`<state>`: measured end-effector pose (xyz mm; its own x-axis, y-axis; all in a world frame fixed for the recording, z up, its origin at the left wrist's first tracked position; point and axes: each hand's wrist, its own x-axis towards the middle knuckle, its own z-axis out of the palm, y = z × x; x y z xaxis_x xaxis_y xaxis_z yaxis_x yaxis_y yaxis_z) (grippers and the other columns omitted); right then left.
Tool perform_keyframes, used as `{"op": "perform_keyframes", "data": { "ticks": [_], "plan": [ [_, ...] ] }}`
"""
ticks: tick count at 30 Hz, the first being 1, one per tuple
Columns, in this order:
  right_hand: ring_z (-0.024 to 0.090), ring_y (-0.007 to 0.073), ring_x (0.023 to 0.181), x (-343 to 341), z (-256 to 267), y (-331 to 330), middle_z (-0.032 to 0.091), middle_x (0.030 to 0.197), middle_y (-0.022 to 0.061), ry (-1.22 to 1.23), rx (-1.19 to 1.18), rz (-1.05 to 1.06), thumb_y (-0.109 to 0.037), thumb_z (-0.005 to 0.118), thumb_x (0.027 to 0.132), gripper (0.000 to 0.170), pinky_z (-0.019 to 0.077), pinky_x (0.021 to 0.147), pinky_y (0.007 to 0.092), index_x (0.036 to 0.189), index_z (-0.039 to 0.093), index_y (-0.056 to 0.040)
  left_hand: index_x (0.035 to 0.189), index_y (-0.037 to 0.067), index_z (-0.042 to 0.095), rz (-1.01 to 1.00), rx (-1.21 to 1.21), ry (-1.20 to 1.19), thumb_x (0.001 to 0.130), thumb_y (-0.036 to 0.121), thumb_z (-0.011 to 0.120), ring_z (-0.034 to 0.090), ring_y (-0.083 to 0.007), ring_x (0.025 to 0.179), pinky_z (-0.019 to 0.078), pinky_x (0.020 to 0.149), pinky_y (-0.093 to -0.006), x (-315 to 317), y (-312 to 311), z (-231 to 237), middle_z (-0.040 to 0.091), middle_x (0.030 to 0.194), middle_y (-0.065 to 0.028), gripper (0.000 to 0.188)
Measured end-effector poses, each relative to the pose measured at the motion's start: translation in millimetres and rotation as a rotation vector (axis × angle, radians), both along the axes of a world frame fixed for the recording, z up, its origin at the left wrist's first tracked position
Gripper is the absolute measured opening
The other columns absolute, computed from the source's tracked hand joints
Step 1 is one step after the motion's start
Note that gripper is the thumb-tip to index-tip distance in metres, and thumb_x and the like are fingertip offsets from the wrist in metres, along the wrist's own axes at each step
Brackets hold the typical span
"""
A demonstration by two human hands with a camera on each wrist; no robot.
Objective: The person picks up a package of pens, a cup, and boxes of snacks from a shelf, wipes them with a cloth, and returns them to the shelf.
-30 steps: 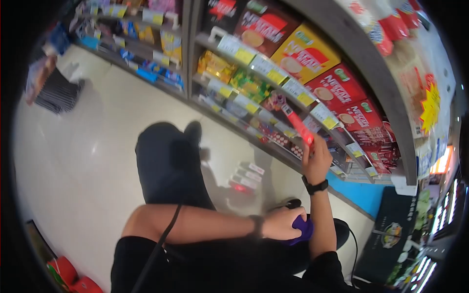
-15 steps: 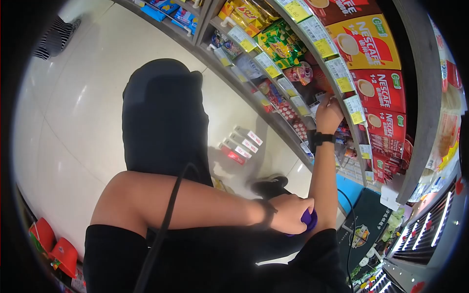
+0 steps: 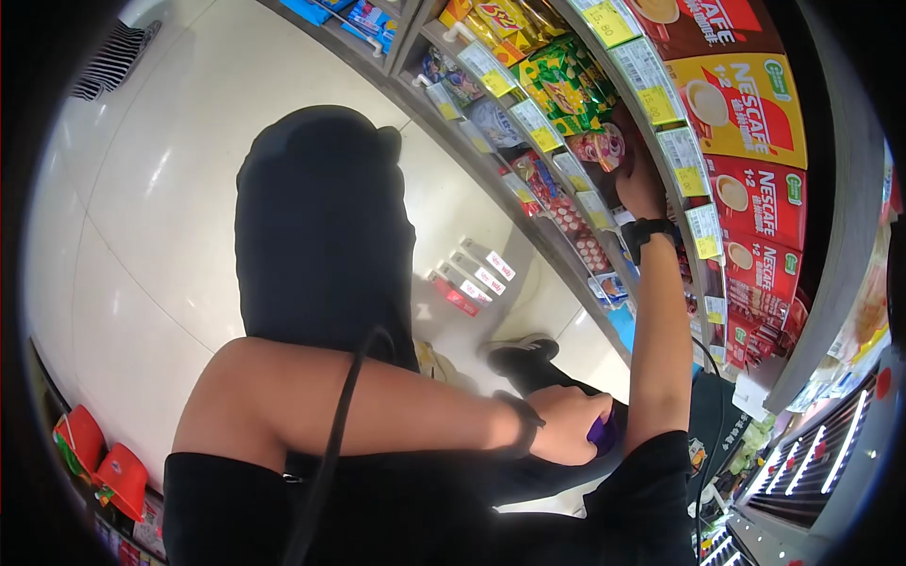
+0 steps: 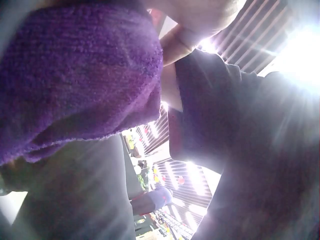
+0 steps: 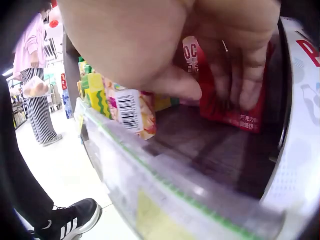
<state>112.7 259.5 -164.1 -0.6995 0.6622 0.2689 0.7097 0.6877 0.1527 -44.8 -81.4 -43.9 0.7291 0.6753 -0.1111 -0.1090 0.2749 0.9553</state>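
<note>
In the head view my left hand point(image 3: 566, 424) grips a bunched purple cloth point(image 3: 602, 434) beside the right forearm. The left wrist view shows the cloth point(image 4: 85, 75) large, with a fuzzy weave. My right hand point(image 3: 644, 189) reaches into a shelf, partly hidden behind the price-tag strip above. Seen from the right wrist, its fingers point(image 5: 250, 75) lie against the front of a red packet point(image 5: 207, 60) standing at the back of the shelf. The thumb is spread away from them. A pink packet with a barcode point(image 5: 129, 107) sits on the shelf to the left.
A clear price rail point(image 5: 145, 165) edges the shelf. Red and yellow Nescafe boxes point(image 3: 746, 113) stand above; green snack bags point(image 3: 566, 85) lie further along. Several small boxes point(image 3: 472, 275) are on the floor. A person in striped trousers point(image 5: 41, 110) stands in the aisle.
A second ago my right hand held a long red packet in front of the shelves. It has since moved into the shelf, with the fingers at a red packet. My left hand keeps the cloth.
</note>
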Motion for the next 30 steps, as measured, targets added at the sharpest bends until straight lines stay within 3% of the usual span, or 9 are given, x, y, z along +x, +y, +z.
{"op": "perform_keyframes", "data": {
  "ticks": [10, 15, 19, 20, 22, 24, 27, 28, 30],
  "plan": [
    [0.063, 0.0365, 0.111, -1.9, 12.0, -13.0, 0.063, 0.121, 0.0216, 0.019, -0.192, -0.171, -0.009, 0.061, 0.087, 0.050, 0.0495, 0.096, 0.0429, 0.137, 0.052, -0.0089, 0.116, -0.002, 0.054, -0.026, 0.003, -0.013, 0.080, 0.021, 0.063, 0.068, -0.0401, 0.088, 0.0530, 0.080, -0.0464, 5.2, 1.7, -5.9, 0.071, 0.091, -0.0214, 0.043],
    [0.065, 0.0229, 0.091, -17.0, 69.1, -120.9, 0.067, 0.105, 0.0140, 0.598, -0.799, -0.292, -0.028, 0.059, 0.098, 0.040, 0.0508, 0.084, 0.0313, 0.123, 0.059, 0.0026, 0.115, 0.002, 0.051, 0.206, 0.072, -0.041, 0.080, 0.018, 0.064, 0.068, -0.0416, 0.087, 0.0518, 0.077, -0.0480, 2.7, 10.5, -6.8, 0.069, 0.088, -0.0219, 0.041],
    [0.066, 0.0295, 0.105, 24.2, 91.9, -211.3, 0.067, 0.114, 0.0223, 1.353, -1.717, -0.215, -0.053, 0.042, 0.099, 0.061, 0.0514, 0.092, 0.0448, 0.119, 0.056, 0.0031, 0.122, 0.006, 0.047, 0.518, 0.141, -0.140, 0.082, 0.013, 0.068, 0.061, -0.0411, 0.103, 0.0479, 0.091, -0.0469, 4.5, 27.4, -6.8, 0.060, 0.113, -0.0212, 0.045],
    [0.064, 0.0313, 0.113, 24.0, 105.0, -235.7, 0.061, 0.127, 0.0250, 1.477, -1.844, -0.212, -0.058, 0.040, 0.098, 0.072, 0.0520, 0.096, 0.0484, 0.132, 0.048, 0.0046, 0.126, 0.006, 0.047, 0.584, 0.178, -0.151, 0.083, 0.012, 0.068, 0.060, -0.0406, 0.104, 0.0470, 0.094, -0.0467, 5.6, 31.5, -7.6, 0.058, 0.118, -0.0207, 0.048],
    [0.060, 0.0320, 0.121, 50.0, 101.7, -266.0, 0.055, 0.135, 0.0252, 1.591, -1.754, -0.293, -0.060, 0.038, 0.098, 0.079, 0.0523, 0.098, 0.0500, 0.144, 0.038, 0.0048, 0.137, 0.006, 0.043, 0.592, 0.311, -0.073, 0.085, 0.007, 0.065, 0.063, -0.0328, 0.105, 0.0505, 0.091, -0.0424, 7.2, 38.0, -12.3, 0.056, 0.122, -0.0186, 0.057],
    [0.066, 0.0297, 0.111, 57.5, 107.5, -288.6, 0.061, 0.124, 0.0238, 1.779, -1.563, -0.210, -0.037, 0.059, 0.095, 0.069, 0.0590, 0.087, 0.0428, 0.144, 0.036, 0.0059, 0.145, 0.004, 0.042, 0.301, 0.003, -0.281, 0.089, 0.000, 0.059, 0.064, -0.0165, 0.102, 0.0547, 0.082, -0.0302, 7.0, 51.5, -14.5, 0.060, 0.118, -0.0148, 0.058],
    [0.071, 0.0262, 0.079, 72.5, 140.6, -278.6, 0.061, 0.118, 0.0246, 1.503, -1.586, -0.431, -0.019, 0.060, 0.094, 0.054, 0.0571, 0.052, 0.0306, 0.138, 0.041, 0.0044, 0.134, 0.002, 0.054, 0.418, 0.127, -0.079, 0.090, 0.002, 0.056, 0.066, -0.0139, 0.093, 0.0537, 0.077, -0.0289, -4.6, 79.1, -12.2, 0.066, 0.113, -0.0110, 0.043],
    [0.071, 0.0286, 0.084, 80.7, 142.3, -281.3, 0.060, 0.119, 0.0264, 1.619, -1.541, -0.444, -0.019, 0.061, 0.093, 0.056, 0.0560, 0.051, 0.0303, 0.138, 0.038, 0.0052, 0.130, 0.002, 0.058, 0.555, 0.339, 0.114, 0.090, 0.002, 0.056, 0.066, -0.0128, 0.091, 0.0536, 0.075, -0.0291, 0.1, 90.5, -32.9, 0.067, 0.112, -0.0092, 0.040],
    [0.070, 0.0348, 0.090, 99.9, 138.0, -288.6, 0.058, 0.121, 0.0282, 1.913, -1.492, -0.095, -0.025, 0.053, 0.098, 0.054, 0.0595, 0.061, 0.0357, 0.140, 0.037, 0.0057, 0.126, 0.005, 0.061, 0.515, 0.128, 0.211, 0.088, 0.006, 0.059, 0.069, -0.0176, 0.088, 0.0537, 0.074, -0.0313, 2.6, 106.9, -62.1, 0.069, 0.116, -0.0114, 0.038]
  ]
}}
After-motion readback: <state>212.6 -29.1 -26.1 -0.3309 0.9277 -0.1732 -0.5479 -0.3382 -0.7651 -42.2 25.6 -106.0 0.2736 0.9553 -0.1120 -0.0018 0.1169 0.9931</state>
